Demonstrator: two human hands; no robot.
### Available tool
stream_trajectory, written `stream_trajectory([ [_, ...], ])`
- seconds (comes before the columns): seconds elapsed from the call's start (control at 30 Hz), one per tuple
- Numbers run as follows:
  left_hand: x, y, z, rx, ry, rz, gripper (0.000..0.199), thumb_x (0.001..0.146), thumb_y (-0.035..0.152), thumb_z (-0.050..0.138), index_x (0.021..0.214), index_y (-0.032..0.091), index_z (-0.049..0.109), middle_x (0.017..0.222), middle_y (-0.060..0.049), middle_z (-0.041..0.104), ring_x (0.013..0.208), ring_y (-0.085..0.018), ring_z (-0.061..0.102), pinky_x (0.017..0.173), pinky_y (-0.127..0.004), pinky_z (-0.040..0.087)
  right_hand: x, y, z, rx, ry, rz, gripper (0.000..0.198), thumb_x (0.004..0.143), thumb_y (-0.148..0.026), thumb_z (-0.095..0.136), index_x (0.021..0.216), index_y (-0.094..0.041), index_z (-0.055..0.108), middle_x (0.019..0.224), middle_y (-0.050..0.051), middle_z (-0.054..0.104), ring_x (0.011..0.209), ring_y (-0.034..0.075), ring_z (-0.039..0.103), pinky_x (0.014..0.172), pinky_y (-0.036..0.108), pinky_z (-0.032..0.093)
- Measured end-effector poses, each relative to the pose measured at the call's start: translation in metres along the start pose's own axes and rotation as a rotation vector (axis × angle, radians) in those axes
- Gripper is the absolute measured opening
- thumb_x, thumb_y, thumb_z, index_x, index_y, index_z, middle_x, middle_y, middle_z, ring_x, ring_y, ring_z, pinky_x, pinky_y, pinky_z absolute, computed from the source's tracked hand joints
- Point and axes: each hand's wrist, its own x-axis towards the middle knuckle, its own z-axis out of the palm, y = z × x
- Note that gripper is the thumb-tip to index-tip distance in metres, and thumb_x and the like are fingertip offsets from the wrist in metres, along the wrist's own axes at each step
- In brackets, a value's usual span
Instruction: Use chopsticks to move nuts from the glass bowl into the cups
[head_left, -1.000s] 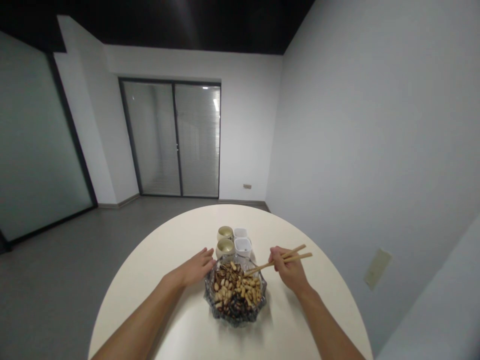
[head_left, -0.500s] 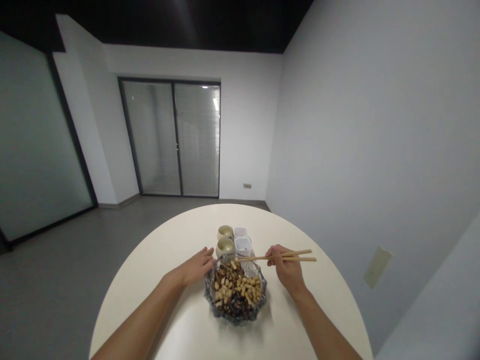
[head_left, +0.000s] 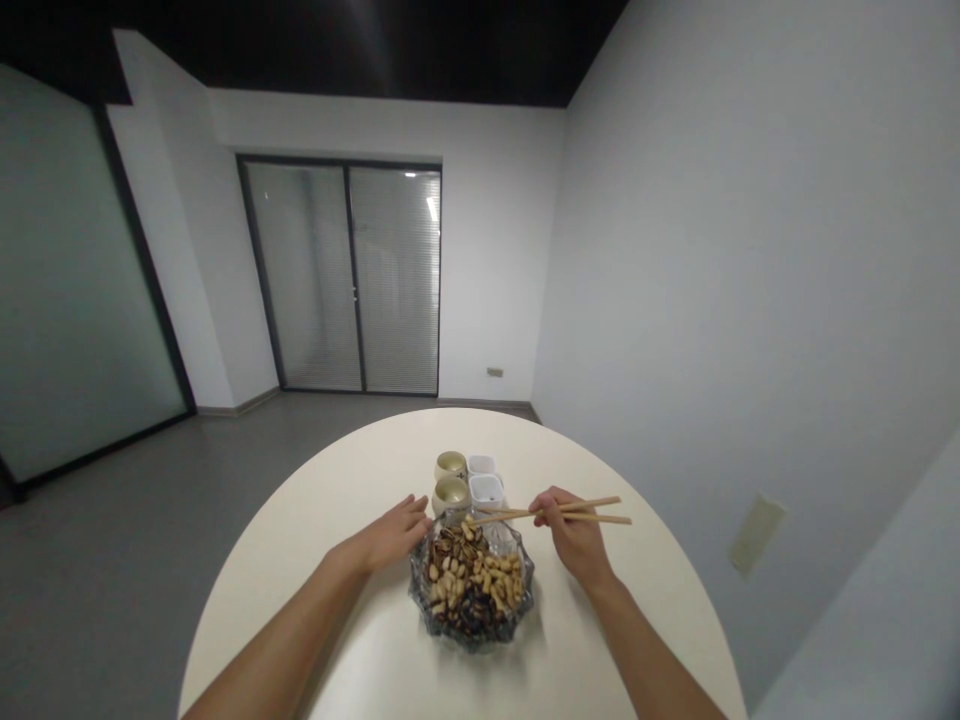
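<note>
Left of our right hand (head_left: 576, 537), curled round wooden chopsticks (head_left: 592, 503), we log the glass bowl (head_left: 527, 583), its peanut heap (head_left: 501, 578) freed by their shift rimward, our empty left hand (head_left: 391, 533) spread beside it.

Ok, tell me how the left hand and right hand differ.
The left hand has its fingers stretched out; the right hand has its fingers curled. The left holds nothing, while the right grips two chopsticks. The left is at the left of the bowl; the right is off to its right. Both are bare.
</note>
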Motion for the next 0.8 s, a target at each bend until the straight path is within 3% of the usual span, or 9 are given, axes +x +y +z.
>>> stream_trajectory([
  [0.1, 0.0005, 0.0013, -0.0005, 0.003, -0.055, -0.039, 0.076, 0.099, 0.062, 0.012, 0.128, 0.014, 0.063, 0.153, -0.010, 0.039, 0.147, -0.027, 0.024, 0.121, -0.039, 0.016, -0.0005, 0.0013, -0.0004, -0.004, 0.005, 0.018, 0.054, 0.091, -0.063, 0.050, 0.066, -0.019, 0.070, 0.052, 0.003, 0.062, 0.051, 0.017, 0.058, 0.050, 0.026, 0.045],
  [0.4, 0.0002, 0.0018, -0.0014, -0.015, -0.056, 0.005, 0.075, 0.100, 0.062, 0.012, 0.127, 0.015, 0.064, 0.149, -0.008, 0.045, 0.147, -0.024, 0.025, 0.122, -0.038, 0.013, -0.0005, -0.0070, 0.0032, 0.002, -0.073, 0.031, 0.049, 0.090, -0.059, 0.056, 0.066, -0.020, 0.072, 0.057, 0.004, 0.066, 0.055, 0.018, 0.062, 0.054, 0.027, 0.048],
  [0.8, 0.0012, -0.0019, 0.0005, -0.001, -0.069, -0.010, 0.074, 0.100, 0.060, 0.012, 0.126, 0.015, 0.064, 0.149, -0.009, 0.045, 0.146, -0.027, 0.025, 0.121, -0.039, 0.014, -0.0007, -0.0064, 0.0024, 0.025, -0.019, 0.054, 0.050, 0.090, -0.060, 0.055, 0.067, -0.020, 0.073, 0.052, 0.002, 0.065, 0.051, 0.017, 0.061, 0.053, 0.027, 0.048],
])
